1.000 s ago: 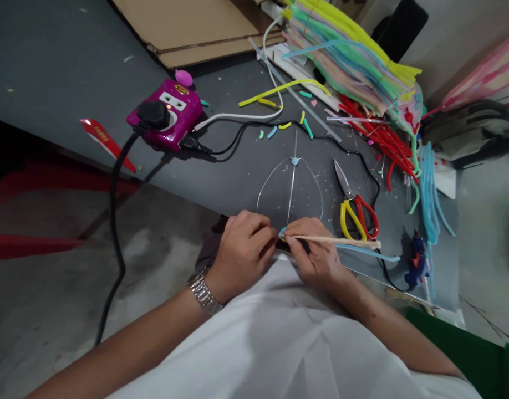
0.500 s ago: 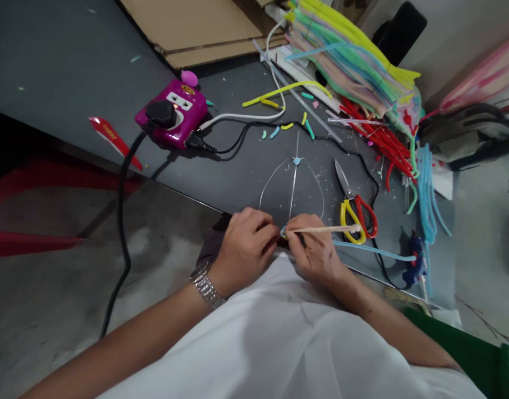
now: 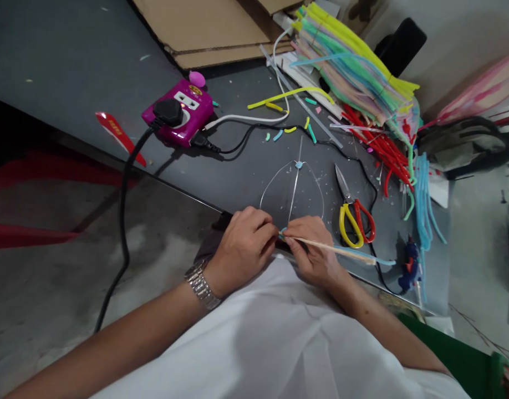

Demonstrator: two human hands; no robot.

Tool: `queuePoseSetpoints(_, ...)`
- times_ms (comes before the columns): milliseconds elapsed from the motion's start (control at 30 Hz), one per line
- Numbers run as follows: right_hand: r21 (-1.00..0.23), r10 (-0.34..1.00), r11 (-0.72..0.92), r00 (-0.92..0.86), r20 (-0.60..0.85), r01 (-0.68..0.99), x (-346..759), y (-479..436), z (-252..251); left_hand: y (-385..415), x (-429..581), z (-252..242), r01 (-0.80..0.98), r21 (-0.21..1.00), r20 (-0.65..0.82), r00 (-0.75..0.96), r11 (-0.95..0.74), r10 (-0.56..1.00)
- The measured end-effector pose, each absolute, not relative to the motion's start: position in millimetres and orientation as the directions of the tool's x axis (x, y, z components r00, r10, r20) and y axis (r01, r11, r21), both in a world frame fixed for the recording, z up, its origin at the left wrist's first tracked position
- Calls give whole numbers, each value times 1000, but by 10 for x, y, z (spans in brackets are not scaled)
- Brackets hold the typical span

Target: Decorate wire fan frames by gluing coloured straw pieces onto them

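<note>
A thin wire frame (image 3: 275, 180) shaped like a leaf lies on the grey table (image 3: 71, 66), joined at its far tip by a small blue bead (image 3: 298, 164). My left hand (image 3: 242, 246), with a metal watch at the wrist, pinches the frame's near end. My right hand (image 3: 310, 246) touches it there, gripping a thin wooden stick (image 3: 333, 250) and a light blue pipe cleaner (image 3: 373, 257) that trail to the right. A bit of blue shows between my fingertips.
Yellow-and-red scissors (image 3: 354, 213) lie right of the frame. A blue glue gun (image 3: 409, 266) sits near the table's right edge. A magenta power strip (image 3: 177, 113) with cables stands at the back left. Bundles of coloured pipe cleaners (image 3: 354, 66) and cardboard (image 3: 200, 27) fill the back.
The free end of the stick swung up toward the scissors and has now dropped back down and right. Both hands stay pinched together at the frame's near end.
</note>
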State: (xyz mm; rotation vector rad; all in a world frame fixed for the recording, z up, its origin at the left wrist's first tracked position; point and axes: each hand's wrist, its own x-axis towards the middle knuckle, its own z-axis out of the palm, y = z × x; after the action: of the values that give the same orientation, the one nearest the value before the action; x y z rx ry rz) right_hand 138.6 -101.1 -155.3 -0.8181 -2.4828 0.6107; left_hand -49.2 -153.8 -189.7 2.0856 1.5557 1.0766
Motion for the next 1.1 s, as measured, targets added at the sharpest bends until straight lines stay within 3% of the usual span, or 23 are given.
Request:
queuePoseSetpoints(567, -543, 649, 716, -706, 285, 439, 1500, -1030, -1623, -1528, -514, -1895, 695, 610, 381, 164, -381, 910)
queuePoseSetpoints(900, -546, 638, 722, -714, 289, 425, 1500, -991, -1592, -1502, -521, -1808, 745, 552, 294, 246, -374, 924)
queuePoseSetpoints(1100, -546, 640, 718, -718, 274, 432, 1515, -991, -1596, -1504, -515, -1850, 736, 566, 332, 210, -372, 920)
